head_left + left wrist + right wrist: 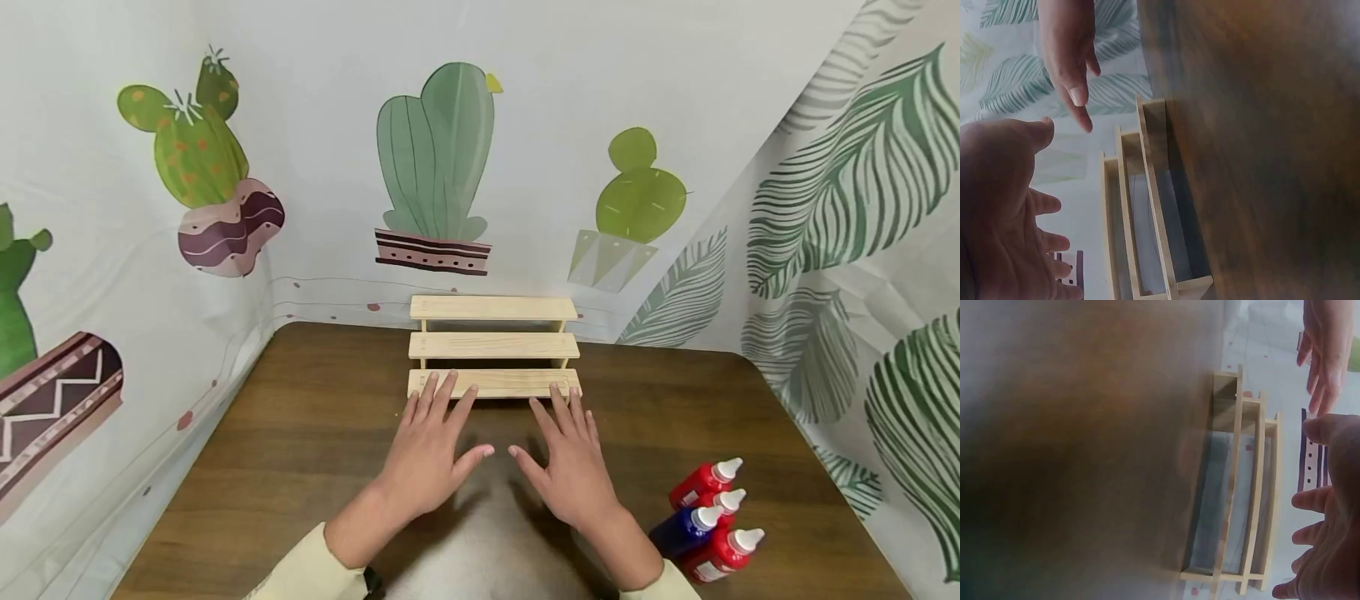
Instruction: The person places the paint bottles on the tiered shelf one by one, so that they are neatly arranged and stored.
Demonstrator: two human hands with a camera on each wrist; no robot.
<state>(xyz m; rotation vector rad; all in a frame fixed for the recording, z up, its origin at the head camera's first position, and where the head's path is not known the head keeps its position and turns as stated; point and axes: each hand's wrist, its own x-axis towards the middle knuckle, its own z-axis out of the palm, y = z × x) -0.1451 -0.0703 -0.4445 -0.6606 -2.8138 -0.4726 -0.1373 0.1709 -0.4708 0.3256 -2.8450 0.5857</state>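
Observation:
A three-step shelf (495, 344) of pale wood stands at the back of the table, against the printed backdrop. My left hand (429, 454) is spread palm down in front of its lowest step, near the left end. Opposite it, my right hand (572, 467) is spread the same way by the right end. Both hands hold nothing. In the left wrist view, the left hand (1007, 206) appears apart from the shelf (1147, 206), above table level. The right wrist view shows the right hand (1329, 512) likewise apart from the shelf (1235, 487).
At the right front of the brown table (315, 467) several squeeze bottles with white nozzle caps stand close together, red ones (722, 557) and a blue one (684, 532). The right forearm passes just left of them. A cactus-print cloth (322, 167) hangs behind and beside the table.

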